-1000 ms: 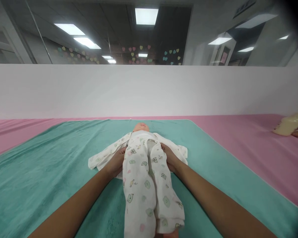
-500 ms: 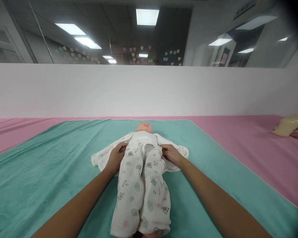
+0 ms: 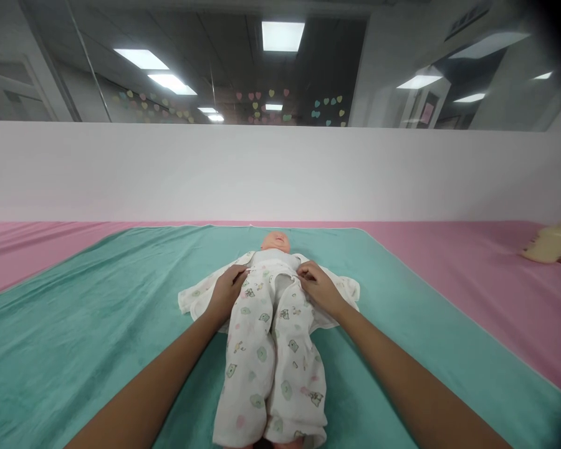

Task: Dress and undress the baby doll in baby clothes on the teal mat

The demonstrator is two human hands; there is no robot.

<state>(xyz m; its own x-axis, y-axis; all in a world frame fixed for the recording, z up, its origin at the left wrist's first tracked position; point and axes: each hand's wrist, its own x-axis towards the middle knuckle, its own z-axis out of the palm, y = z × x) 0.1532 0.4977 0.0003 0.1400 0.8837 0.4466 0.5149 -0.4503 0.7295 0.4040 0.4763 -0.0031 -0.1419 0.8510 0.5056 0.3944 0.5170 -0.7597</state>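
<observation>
A baby doll [image 3: 277, 241] lies on its back on a teal blanket [image 3: 84, 324], head away from me. It wears white printed trousers [image 3: 271, 355] and lies on an open white printed top [image 3: 341, 290]. My left hand [image 3: 227, 290] grips the trousers' waistband at the doll's left hip as I see it. My right hand [image 3: 316, 287] pinches the waistband on the other side. Both hands have curled fingers closed on the cloth.
The teal blanket lies over a pink sheet [image 3: 449, 262]. A white partition wall [image 3: 280, 168] runs behind it, with glass above. At the far right edge another person's hand holds a pale yellow object [image 3: 549, 243] on the pink sheet.
The doll's legs have been lowered from raised to flat on the blanket. Both hands have slid the waistband up towards the doll's belly.
</observation>
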